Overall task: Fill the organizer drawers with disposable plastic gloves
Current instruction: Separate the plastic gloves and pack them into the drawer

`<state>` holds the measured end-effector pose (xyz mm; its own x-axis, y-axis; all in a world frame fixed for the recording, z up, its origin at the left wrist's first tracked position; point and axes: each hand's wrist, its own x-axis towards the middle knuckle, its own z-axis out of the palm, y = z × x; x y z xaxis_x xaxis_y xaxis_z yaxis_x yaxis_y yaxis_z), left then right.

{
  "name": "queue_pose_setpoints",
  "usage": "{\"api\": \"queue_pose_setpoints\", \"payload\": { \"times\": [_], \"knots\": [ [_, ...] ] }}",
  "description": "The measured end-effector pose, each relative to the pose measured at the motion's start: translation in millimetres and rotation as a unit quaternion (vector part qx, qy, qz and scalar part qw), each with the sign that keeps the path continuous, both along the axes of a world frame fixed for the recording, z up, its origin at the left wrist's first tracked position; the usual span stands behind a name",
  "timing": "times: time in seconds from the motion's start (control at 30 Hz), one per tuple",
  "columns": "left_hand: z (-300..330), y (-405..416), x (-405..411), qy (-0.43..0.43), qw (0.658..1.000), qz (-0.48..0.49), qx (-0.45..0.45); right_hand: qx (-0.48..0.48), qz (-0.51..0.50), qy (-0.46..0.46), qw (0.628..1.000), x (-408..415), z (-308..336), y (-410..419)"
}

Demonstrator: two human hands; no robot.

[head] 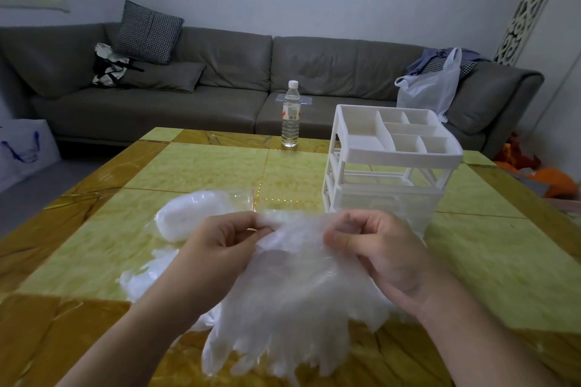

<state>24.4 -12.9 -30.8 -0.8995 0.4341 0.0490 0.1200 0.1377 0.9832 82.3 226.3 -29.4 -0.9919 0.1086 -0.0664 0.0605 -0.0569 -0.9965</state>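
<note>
Here gloves (283,298) hang pinched between left hand (220,248) and right hand (377,248).

A single head-worn wide-angle camera looks forward and down across the table (201,166) from its near edge. Both hands fill the close foreground; the sofa (220,72) and wall lie far behind. Straight lines bend toward the frame edges.
</note>
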Motion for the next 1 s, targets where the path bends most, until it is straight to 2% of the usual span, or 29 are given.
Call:
{"api": "queue_pose_setpoints", "payload": {
  "times": [0.13,0.23,0.3,0.37,0.47,0.53,0.67,0.83,1.0],
  "knots": [
    [-1,-2,0,0.015,1.0,0.023,0.004,0.069,-0.04,0.022,0.997,-2,-3,2],
    [5,-6,5,-0.048,0.995,-0.055,0.073,0.085,-0.059,0.043,0.994,-3,-4,-2],
    [10,-6,9,-0.047,0.991,-0.111,0.058,0.09,-0.06,0.048,0.993,-4,-4,-6],
    [5,-3,8,-0.009,0.995,-0.101,0.01,0.085,-0.056,0.05,0.994,-2,-4,-8],
    [-10,2,1,0.093,0.994,0.001,-0.053,0.125,-0.05,0.063,0.989,1,0,-6],
    [-16,2,-3,0.13,0.989,0.053,-0.049,0.19,-0.038,0.084,0.977,5,4,-4],
    [-12,1,-1,0.171,0.983,0.062,-0.016,0.276,-0.003,0.158,0.948,10,10,2],
    [-18,-3,-3,0.267,0.959,0.066,-0.072,0.206,-0.056,0.242,0.947,13,18,-5],
    [-11,-1,8,0.298,0.949,0.016,-0.098,0.189,-0.053,0.18,0.964,13,16,-14]
  ]
}}
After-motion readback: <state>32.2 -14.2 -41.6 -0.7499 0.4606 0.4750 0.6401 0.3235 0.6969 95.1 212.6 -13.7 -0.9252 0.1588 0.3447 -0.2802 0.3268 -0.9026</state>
